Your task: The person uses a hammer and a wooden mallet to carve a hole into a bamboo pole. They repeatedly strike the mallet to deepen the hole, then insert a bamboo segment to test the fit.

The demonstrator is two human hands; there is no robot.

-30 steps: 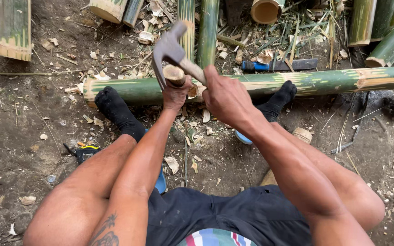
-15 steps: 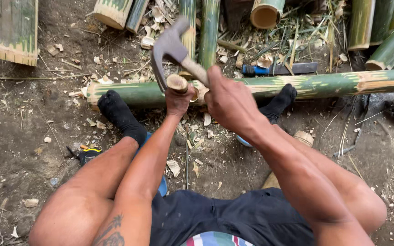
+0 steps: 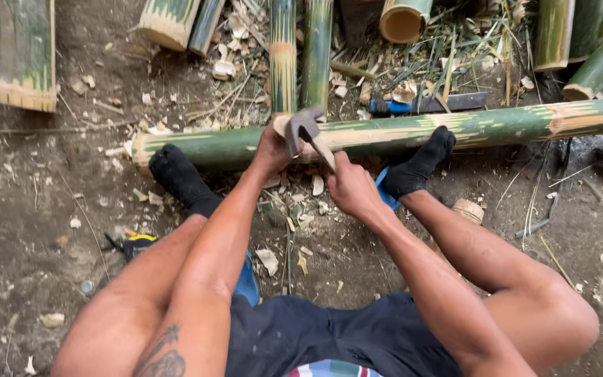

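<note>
Long green bamboo pole [image 3: 455, 129] lying crosswise on bare dirt ground [image 3: 36, 230], smooth-skinned, mottled yellow toward the right end, cut pale at the left end. Pinned from the near side by two feet in black socks [image 3: 176, 178], one near the left end, the other further right. Short wooden peg [image 3: 280, 124], round and pale, standing on top of the pole near its middle. Left hand [image 3: 272, 150] wrapped shut around that peg. Hatchet [image 3: 305, 132] with a dull grey metal head and a light wooden handle, head down right against the peg top and the left hand. Right hand [image 3: 350, 188] clenched tight on the handle's lower end, just this side of the pole.

Pale wood chips [image 3: 301, 223] and splinters strewn under the hands and between the legs. Beyond the pole, two upright-running green bamboo stalks [image 3: 298, 49], a hollow cut section [image 3: 403, 21] showing its tan rim, more cut lengths at upper left and upper right, dry leaves and slivers among them. Blue-handled knife [image 3: 427, 105] flat on the litter just behind the pole. Split bamboo slab [image 3: 19, 56] at far left, fibrous at its cut edge. Small yellow-and-black tool [image 3: 130, 243] on the dirt beside the left leg. Dark shorts [image 3: 315, 335] at the bottom.
</note>
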